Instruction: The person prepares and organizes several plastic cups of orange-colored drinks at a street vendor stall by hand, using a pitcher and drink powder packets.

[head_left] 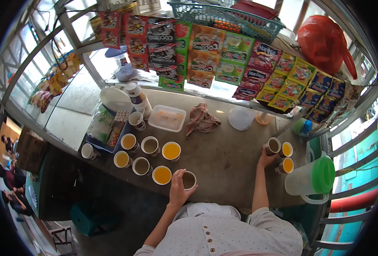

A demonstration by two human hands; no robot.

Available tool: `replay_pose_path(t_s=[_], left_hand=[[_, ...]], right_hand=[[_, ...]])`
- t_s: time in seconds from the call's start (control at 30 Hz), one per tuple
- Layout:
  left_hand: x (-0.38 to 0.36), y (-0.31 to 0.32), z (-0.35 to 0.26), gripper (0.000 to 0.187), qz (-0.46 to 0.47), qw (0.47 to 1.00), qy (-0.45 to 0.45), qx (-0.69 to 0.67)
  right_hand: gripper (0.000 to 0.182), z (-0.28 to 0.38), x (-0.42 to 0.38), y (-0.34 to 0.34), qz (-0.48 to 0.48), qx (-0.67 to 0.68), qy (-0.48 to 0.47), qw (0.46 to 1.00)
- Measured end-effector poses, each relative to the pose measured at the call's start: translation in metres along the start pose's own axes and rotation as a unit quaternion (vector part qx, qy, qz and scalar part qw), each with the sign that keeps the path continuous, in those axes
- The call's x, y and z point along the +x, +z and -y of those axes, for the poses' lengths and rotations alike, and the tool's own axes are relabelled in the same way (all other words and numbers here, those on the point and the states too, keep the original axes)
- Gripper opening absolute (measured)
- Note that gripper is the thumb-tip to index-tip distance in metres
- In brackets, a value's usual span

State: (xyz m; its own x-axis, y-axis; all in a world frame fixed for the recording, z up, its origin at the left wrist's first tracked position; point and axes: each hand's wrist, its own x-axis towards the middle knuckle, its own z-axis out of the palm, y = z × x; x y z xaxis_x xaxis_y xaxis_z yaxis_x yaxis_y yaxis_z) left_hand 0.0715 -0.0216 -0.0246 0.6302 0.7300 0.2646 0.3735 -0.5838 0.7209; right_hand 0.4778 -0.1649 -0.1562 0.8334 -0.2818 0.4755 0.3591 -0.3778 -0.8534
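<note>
My left hand (179, 188) is wrapped round a paper cup of brown drink (189, 181) near the counter's front edge. Farther right, my right hand (266, 158) grips another paper cup of brown drink (273, 146). Beside that one stand two cups of orange drink (287, 149). Left of my left hand is a group of several filled cups; an orange one (161, 175) is closest, and a brown one (142, 166) sits beyond it. All the cups stand upright, and their contents show from above.
A green-lidded pitcher (304, 177) stands at the right. Behind the cups are a plastic container (167, 118), a crumpled cloth (202, 118), a round lid (241, 118) and stacked cups (138, 100). Drink sachets (205, 55) hang across the front. A blue tray (108, 143) lies left.
</note>
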Motion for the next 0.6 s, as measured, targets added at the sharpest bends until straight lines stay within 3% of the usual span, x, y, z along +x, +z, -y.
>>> replay_pose_path(t_s=[0.23,0.33,0.53,0.6], left_hand=[[-0.01,0.005,0.01,0.086,-0.004,0.999,-0.033,-0.034],[-0.013,0.006,0.012,0.09,-0.007,0.998,-0.047,-0.041],[-0.02,0.008,0.015,0.092,-0.015,0.997,-0.061,-0.047],[-0.021,0.007,0.015,0.092,-0.016,0.996,-0.067,-0.053]], right_hand=[[0.069,0.013,0.0,-0.005,0.042,-0.063,0.015,0.997],[0.061,0.035,-0.017,-0.006,0.094,0.002,-0.017,0.995],[0.048,0.096,-0.08,-0.008,0.277,0.079,0.047,0.957],[0.053,0.118,-0.101,-0.008,0.325,0.105,0.028,0.939]])
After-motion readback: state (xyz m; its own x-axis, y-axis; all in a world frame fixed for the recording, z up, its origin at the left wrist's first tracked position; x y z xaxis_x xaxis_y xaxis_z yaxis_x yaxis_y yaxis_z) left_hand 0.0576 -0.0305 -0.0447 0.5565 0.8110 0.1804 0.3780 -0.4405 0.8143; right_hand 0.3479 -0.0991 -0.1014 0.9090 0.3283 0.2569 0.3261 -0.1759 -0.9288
